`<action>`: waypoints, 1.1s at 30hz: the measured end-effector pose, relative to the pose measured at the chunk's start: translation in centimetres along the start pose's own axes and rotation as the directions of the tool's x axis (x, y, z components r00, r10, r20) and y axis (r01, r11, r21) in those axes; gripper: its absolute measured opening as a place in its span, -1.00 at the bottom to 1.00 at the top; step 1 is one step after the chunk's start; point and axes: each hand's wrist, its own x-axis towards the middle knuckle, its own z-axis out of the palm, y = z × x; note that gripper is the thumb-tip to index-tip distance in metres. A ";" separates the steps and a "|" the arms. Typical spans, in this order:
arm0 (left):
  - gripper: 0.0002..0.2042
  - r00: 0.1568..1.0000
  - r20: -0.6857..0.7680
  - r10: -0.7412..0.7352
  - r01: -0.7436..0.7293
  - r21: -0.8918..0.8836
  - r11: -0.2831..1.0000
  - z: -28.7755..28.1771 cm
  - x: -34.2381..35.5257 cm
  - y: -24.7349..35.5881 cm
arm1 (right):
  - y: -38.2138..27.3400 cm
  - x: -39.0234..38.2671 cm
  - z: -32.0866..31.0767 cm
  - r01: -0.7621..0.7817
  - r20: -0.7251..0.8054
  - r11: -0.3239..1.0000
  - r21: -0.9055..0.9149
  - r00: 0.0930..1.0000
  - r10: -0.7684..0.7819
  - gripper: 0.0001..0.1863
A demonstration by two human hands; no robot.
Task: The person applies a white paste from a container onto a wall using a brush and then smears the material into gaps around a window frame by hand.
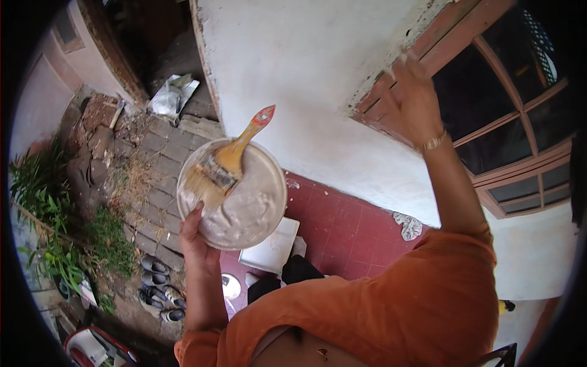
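My left hand (194, 238) grips a round, pale tub lid (282, 183) from below, its thumb over the near rim. Whitish paste (247, 208) coats the lid's inside in uneven ridges. Across the lid lies a wide paintbrush (232, 153); its bristles rest near my thumb, and its yellow handle with a red tip sticks out past the far rim. My right hand (416, 92) is raised at the white wall (306, 79), beside the window's wooden frame (440, 37). Its fingers are apart and slightly blurred, with nothing visible in them. A bracelet or watch circles that wrist.
Below is a red tiled floor (333, 217) with a white rectangular container (272, 248) by my feet and a crumpled wrapper (408, 226) near the wall. At left are paving bricks (162, 162), plants (49, 214), several shoes (156, 275) and a silvery bag (173, 96) at a doorway.
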 end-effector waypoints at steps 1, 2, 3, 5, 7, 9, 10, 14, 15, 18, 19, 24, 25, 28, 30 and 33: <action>-0.47 1.000 0.020 -0.011 0.011 -0.003 1.000 0.2 0.0 0.0 | -2.0 -1.0 -0.5 -0.062 0.076 0.905 0.420 0.997 0.032 -0.69; -0.48 0.999 0.036 -0.022 0.023 -0.005 1.000 0.4 -0.2 0.1 | -4.6 -2.2 -0.8 0.003 0.071 0.907 0.421 0.997 -0.037 -0.67; -0.48 1.000 0.016 -0.016 0.016 0.000 1.000 0.7 -0.3 0.2 | -7.3 -3.0 -1.1 0.068 0.062 0.904 0.422 0.993 -0.104 -0.65; -0.58 1.000 -0.003 -0.006 0.006 -0.055 0.998 1.8 -0.4 0.4 | -11.7 -3.8 -2.2 0.197 0.090 0.864 0.463 0.960 -0.267 -0.56; -0.60 1.000 0.022 -0.012 0.014 -0.077 0.997 3.1 -0.5 0.2 | -13.9 -4.8 -2.0 0.197 0.142 0.871 0.450 0.947 -0.287 -0.50; -0.61 0.998 0.051 -0.024 0.028 -0.088 0.996 3.6 -0.8 0.1 | -14.5 -5.6 -1.2 0.205 0.189 0.872 0.443 0.930 -0.315 -0.42; -0.63 0.998 0.051 -0.038 0.044 -0.114 0.992 4.2 -1.1 0.1 | -14.6 -6.0 -0.6 0.196 0.195 0.895 0.400 0.936 -0.292 -0.35; -0.59 0.998 0.060 0.023 -0.022 -0.020 1.000 4.6 -1.5 0.0 | -15.1 -7.9 -0.4 0.186 0.251 0.932 0.311 0.930 -0.269 -0.23; -0.59 0.998 0.059 0.027 -0.026 -0.024 0.999 4.7 -1.3 0.1 | -15.3 -8.4 -0.3 0.191 0.249 0.931 0.310 0.929 -0.273 -0.23; -0.58 0.999 0.034 0.039 -0.038 -0.027 0.999 4.8 -0.9 -0.3 | -16.4 -9.9 -0.4 0.137 0.242 0.905 0.402 0.938 -0.249 -0.26; -0.58 0.999 0.025 0.027 -0.026 -0.046 0.999 4.7 -0.7 -0.4 | -16.7 -10.0 -0.4 0.140 0.240 0.906 0.400 0.938 -0.251 -0.26; -0.69 0.997 0.072 -0.013 0.027 -0.198 0.980 5.7 -0.9 -0.7 | -16.5 -9.1 -1.6 -0.202 0.278 0.520 0.830 0.958 -0.072 -0.51; -0.69 0.997 0.074 0.003 0.009 -0.159 0.987 5.9 -1.0 -0.8 | -16.3 -8.9 -1.8 -0.413 0.409 0.118 0.903 0.911 0.064 -0.58; -0.67 0.996 0.088 0.024 -0.013 -0.122 0.993 5.7 -0.9 -1.4 | -14.7 -7.6 -1.7 -0.413 0.545 -0.620 0.667 0.838 0.029 -0.63; -0.66 0.994 0.103 0.024 -0.011 -0.125 0.992 5.7 -0.9 -1.5 | -13.5 -7.2 -2.5 -0.336 0.532 -0.898 0.285 0.835 -0.143 -0.60; -0.66 0.997 0.081 0.008 0.003 -0.139 0.990 6.0 -1.0 -1.5 | -12.0 -6.5 -3.4 -0.476 0.623 -0.850 0.223 0.741 -0.251 -0.58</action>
